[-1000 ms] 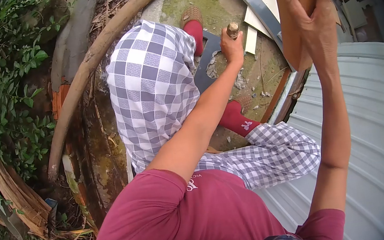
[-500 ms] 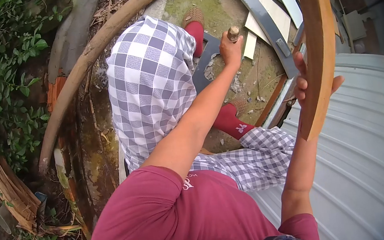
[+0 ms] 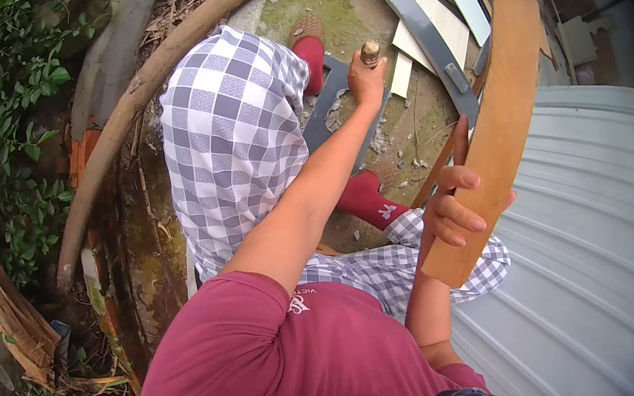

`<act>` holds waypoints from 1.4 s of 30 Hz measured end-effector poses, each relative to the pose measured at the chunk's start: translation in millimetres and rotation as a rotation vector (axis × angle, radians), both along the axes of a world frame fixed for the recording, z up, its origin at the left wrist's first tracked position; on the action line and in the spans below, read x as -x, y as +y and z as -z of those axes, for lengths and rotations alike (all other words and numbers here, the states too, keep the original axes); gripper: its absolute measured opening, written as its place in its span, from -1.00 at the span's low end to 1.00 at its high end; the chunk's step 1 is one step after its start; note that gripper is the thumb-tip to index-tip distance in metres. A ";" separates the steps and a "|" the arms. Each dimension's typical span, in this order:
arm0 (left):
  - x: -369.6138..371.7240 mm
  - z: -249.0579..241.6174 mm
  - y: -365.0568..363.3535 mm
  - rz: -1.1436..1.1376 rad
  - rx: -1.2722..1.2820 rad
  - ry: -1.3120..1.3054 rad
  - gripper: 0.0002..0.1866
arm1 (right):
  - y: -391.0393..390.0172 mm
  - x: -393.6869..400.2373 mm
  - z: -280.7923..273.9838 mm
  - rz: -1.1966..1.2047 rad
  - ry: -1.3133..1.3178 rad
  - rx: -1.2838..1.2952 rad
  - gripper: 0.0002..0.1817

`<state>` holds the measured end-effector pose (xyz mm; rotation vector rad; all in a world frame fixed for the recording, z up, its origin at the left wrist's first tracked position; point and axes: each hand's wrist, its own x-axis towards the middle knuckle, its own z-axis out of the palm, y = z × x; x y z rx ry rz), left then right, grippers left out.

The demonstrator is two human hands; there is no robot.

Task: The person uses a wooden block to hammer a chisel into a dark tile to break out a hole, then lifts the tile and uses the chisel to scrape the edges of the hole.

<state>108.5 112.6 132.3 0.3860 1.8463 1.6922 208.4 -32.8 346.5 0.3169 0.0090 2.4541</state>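
Note:
My left hand (image 3: pixel 368 83) is closed around a short wooden tool handle (image 3: pixel 370 51) whose rounded end points up. Whatever is at the tool's other end is hidden below the fist. Dark grey flat pieces (image 3: pixel 333 79) lie on the ground beneath it, close to my foot. In my right hand (image 3: pixel 453 208) is a long, slightly curved wooden board (image 3: pixel 504 69), tilted with its upper end leaning right. Fingers wrap over its near face from the left edge, and the thumb shows a little at the right edge.
Pale and grey offcuts (image 3: pixel 453 16) lie scattered at the upper right. Ribbed metal sheeting (image 3: pixel 593 226) covers the right side. A curved branch (image 3: pixel 121 111) runs along the left, beside leafy plants (image 3: pixel 10 118) and a split log (image 3: pixel 7 311).
The board has swung down and turned, so its broad face now shows. My right hand moved left and lower with it. My left hand still grips the handle, slightly further left in view.

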 end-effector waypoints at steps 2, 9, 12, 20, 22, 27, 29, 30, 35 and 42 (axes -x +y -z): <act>1.9 2.7 1.4 -0.008 0.042 0.041 -0.61 | 6.9 -7.8 13.7 -0.028 -0.052 0.030 -0.17; -1.4 7.3 -3.9 0.009 0.031 0.053 -0.62 | 14.0 -17.5 16.8 0.153 -0.467 -0.395 -0.07; -1.9 4.7 0.2 0.008 0.000 0.043 -0.63 | -10.0 -9.0 19.6 -0.087 -0.132 0.136 -0.17; -0.1 6.0 -3.2 0.008 0.042 0.061 -0.61 | -7.5 -21.5 37.1 0.180 -0.455 -0.075 -0.10; -1.2 3.4 -4.3 0.023 0.035 0.065 -0.61 | -8.2 -10.9 24.1 0.182 -0.355 -0.094 -0.08; 1.5 5.4 -1.9 0.038 0.071 0.065 -0.59 | -5.0 -16.1 33.2 0.032 -0.168 -0.066 -0.05; 1.1 8.1 -5.9 0.028 0.071 0.066 -0.59 | -6.5 -26.5 35.6 0.068 -0.531 -0.110 -0.10; 1.2 7.1 -2.7 0.015 0.051 0.065 -0.60 | -3.5 -32.3 34.8 0.103 -0.897 -0.173 -0.13; 1.0 6.1 -3.5 0.004 0.035 0.034 -0.60 | 28.1 -34.1 41.0 0.272 -1.758 -0.624 -0.24; -7.3 10.1 -1.5 0.012 0.088 0.063 -0.59 | 83.2 4.2 -59.7 0.593 -2.047 -1.547 -0.28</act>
